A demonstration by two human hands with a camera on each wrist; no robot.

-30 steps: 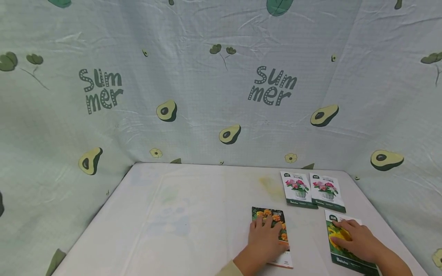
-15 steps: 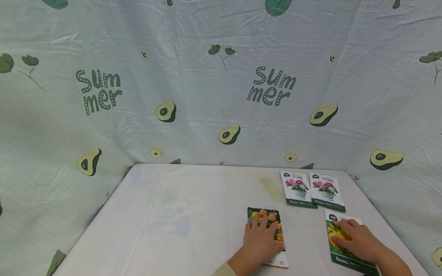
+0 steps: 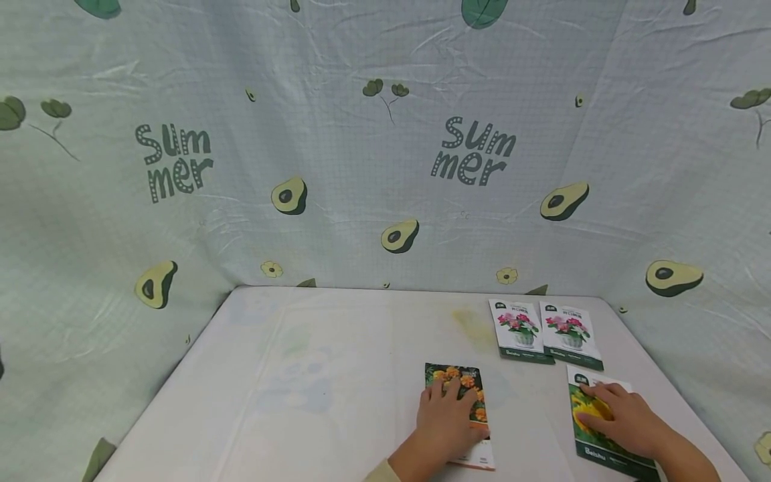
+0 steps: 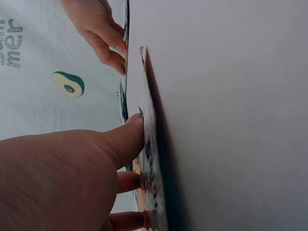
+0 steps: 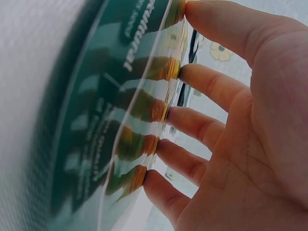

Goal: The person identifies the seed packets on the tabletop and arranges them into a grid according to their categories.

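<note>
In the head view my left hand (image 3: pixel 444 423) rests on a seed packet with orange flowers (image 3: pixel 479 395), lying flat near the table's front. Its spread fingertips touch the packet's face; the left wrist view shows the thumb (image 4: pixel 134 126) pressing there too. Further right, my right hand (image 3: pixel 623 418) lies over a green seed packet with a yellow flower (image 3: pixel 587 438). All its fingertips touch that packet's glossy front, as the right wrist view shows, with the palm raised off it. The hands cover part of both packets.
Two white seed packets with pink flowers, a left one (image 3: pixel 517 328) and a right one (image 3: pixel 571 335), lie side by side at the back right. A white table (image 3: pixel 313 402) extends left. Behind hangs a curtain (image 3: pixel 337 154) with avocado prints.
My left hand has slid leftward along the table, and the orange-flower seed packet has moved with it. The right hand and its packet have stayed about where they were.
</note>
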